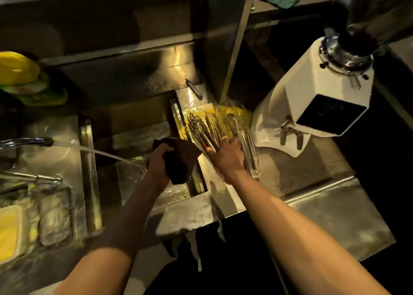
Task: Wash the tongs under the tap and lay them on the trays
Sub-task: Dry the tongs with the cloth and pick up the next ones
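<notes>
While water runs from the tap at your far left, its stream arcs rightward into the steel sink, landing just beside your left wrist. Below the tap, on the counter at your near left, sit shallow containers, blurred. Over the sink, your left hand is curled tight around a dark cloth, which hangs bunched from your fist above the sink's right edge. Just right of the sink, the tongs lie side by side in a cluster on a yellow tray, their tips pointing away from you and their handle ends toward you; one has a red mark near its handle. Your right hand rests on those handle ends with fingers reaching forward over them; you cannot tell whether they are wrapped around a pair or only touching. Beyond the tongs, a dark pen lies on the wet steel ledge. Farther right, a white machine with a chrome top stands on the counter, near the tray.
</notes>
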Tool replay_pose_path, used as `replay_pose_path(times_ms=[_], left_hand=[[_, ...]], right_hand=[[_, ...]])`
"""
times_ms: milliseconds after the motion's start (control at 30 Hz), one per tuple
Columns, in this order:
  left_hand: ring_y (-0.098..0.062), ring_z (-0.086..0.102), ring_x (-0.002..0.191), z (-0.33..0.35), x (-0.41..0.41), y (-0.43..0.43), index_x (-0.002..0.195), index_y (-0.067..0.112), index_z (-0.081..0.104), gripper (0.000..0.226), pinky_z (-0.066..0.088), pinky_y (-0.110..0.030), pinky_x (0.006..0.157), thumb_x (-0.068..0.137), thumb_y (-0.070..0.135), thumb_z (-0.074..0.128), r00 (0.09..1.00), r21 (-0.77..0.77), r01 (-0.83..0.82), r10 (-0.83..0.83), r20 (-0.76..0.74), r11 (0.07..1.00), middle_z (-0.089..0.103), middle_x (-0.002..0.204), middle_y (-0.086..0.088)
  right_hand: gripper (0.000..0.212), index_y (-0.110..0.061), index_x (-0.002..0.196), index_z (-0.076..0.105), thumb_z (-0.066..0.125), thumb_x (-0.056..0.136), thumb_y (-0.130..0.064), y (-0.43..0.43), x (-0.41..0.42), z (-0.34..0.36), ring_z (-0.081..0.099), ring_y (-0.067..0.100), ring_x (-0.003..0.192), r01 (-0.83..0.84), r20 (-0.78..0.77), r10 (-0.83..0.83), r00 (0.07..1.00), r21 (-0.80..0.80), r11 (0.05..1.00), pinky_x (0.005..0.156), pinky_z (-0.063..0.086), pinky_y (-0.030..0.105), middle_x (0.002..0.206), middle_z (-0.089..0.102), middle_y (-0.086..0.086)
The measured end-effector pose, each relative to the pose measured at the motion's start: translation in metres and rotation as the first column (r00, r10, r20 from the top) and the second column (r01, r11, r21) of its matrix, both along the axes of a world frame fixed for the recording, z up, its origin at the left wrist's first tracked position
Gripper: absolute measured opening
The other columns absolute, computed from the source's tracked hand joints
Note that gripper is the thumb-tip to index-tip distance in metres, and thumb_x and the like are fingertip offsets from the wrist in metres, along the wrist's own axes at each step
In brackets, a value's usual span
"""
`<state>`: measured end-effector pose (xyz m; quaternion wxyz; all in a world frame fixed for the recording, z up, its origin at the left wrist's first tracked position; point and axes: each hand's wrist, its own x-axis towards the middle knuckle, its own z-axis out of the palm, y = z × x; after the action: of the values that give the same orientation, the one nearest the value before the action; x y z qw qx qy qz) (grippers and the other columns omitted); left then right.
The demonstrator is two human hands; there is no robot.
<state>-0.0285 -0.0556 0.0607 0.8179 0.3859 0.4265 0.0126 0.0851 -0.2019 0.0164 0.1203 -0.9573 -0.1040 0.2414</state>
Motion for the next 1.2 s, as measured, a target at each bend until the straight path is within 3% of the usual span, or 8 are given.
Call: replay_pose_path(times_ms=[133,267,367,500,700,867,1033,1200], left_hand=[[-0.018,0.072,0.061,-0.011,0.017,-0.002,0.091,0.007,0.062,0.027,0.052,-0.033,0.071,0.097,0.014,0.037,0.998,0.091,0.002,0.003,-0.055,0.996,0.074,0.067,-0.004],[-0.029,0.065,0.08,-0.021,0.029,-0.003,0.1,0.006,0.061,0.02,0.051,-0.036,0.075,0.093,0.015,0.044,0.994,0.087,-0.054,0.062,-0.092,0.995,0.067,0.09,-0.014],[-0.032,0.062,0.087,-0.03,0.034,-0.004,0.103,0.003,0.061,0.026,0.051,-0.039,0.081,0.086,0.02,0.05,0.987,0.077,-0.1,0.109,-0.117,0.992,0.062,0.097,-0.018],[-0.027,0.059,0.07,-0.04,0.04,-0.003,0.088,0.007,0.061,0.021,0.048,-0.032,0.067,0.093,0.02,0.046,0.973,0.104,-0.106,0.124,-0.193,0.989,0.062,0.075,-0.008],[-0.033,0.061,0.098,-0.042,0.044,-0.003,0.109,0.005,0.062,0.025,0.048,-0.048,0.097,0.092,0.019,0.052,0.979,0.089,-0.072,0.088,-0.184,0.993,0.064,0.104,-0.017],[-0.03,0.062,0.096,-0.042,0.039,-0.003,0.112,0.005,0.062,0.028,0.049,-0.041,0.086,0.093,0.022,0.05,0.985,0.093,-0.032,0.047,-0.167,0.995,0.066,0.102,-0.014],[-0.031,0.062,0.096,-0.042,0.031,-0.005,0.11,0.004,0.062,0.028,0.049,-0.04,0.084,0.096,0.021,0.046,0.987,0.115,-0.011,0.029,-0.155,0.993,0.066,0.1,-0.016],[-0.034,0.06,0.098,-0.042,0.024,-0.002,0.112,0.0,0.061,0.039,0.049,-0.04,0.079,0.088,0.029,0.05,0.99,0.107,-0.026,0.04,-0.136,0.994,0.064,0.104,-0.02]], right_hand=[[0.072,-0.004,0.142,0.044,0.049,0.096,-0.06,-0.007,0.019,-0.018,0.029,0.037,0.147,-0.145,-0.064,0.141,0.988,-0.068,0.987,0.114,0.03,0.04,0.154,0.034,0.028],[0.053,-0.009,0.123,0.056,0.058,0.095,-0.054,-0.018,0.025,-0.034,0.049,0.037,0.129,-0.148,-0.063,0.148,0.987,0.0,0.989,0.103,0.041,0.039,0.147,0.041,0.022],[0.056,-0.01,0.109,0.063,0.057,0.09,-0.063,-0.025,0.026,-0.04,0.052,0.035,0.118,-0.167,0.038,0.168,0.985,-0.024,0.986,0.094,0.046,0.041,0.136,0.047,0.02],[0.062,-0.013,0.119,0.062,0.039,0.096,-0.066,-0.026,0.022,-0.044,0.04,0.038,0.13,-0.19,0.024,0.193,0.981,-0.084,0.978,0.104,0.04,0.044,0.141,0.042,0.022],[0.053,-0.017,0.111,0.067,0.041,0.099,-0.061,-0.021,0.031,-0.047,0.047,0.034,0.125,-0.155,-0.009,0.155,0.988,-0.057,0.986,0.1,0.043,0.039,0.139,0.046,0.017],[0.041,-0.017,0.116,0.067,0.045,0.101,-0.049,-0.019,0.023,-0.047,0.051,0.034,0.122,-0.145,-0.013,0.144,0.989,-0.027,0.989,0.1,0.042,0.04,0.132,0.055,0.016],[0.029,-0.018,0.098,0.073,0.059,0.095,-0.043,-0.017,0.035,-0.036,0.069,0.023,0.09,-0.099,-0.065,0.099,0.993,0.014,0.995,0.083,0.058,0.036,0.095,0.073,0.006],[0.017,-0.009,0.088,0.064,0.061,0.094,-0.025,-0.024,0.041,-0.027,0.059,0.022,0.079,-0.008,-0.047,0.017,0.999,0.174,0.985,0.067,0.04,0.027,0.09,0.062,0.008]])
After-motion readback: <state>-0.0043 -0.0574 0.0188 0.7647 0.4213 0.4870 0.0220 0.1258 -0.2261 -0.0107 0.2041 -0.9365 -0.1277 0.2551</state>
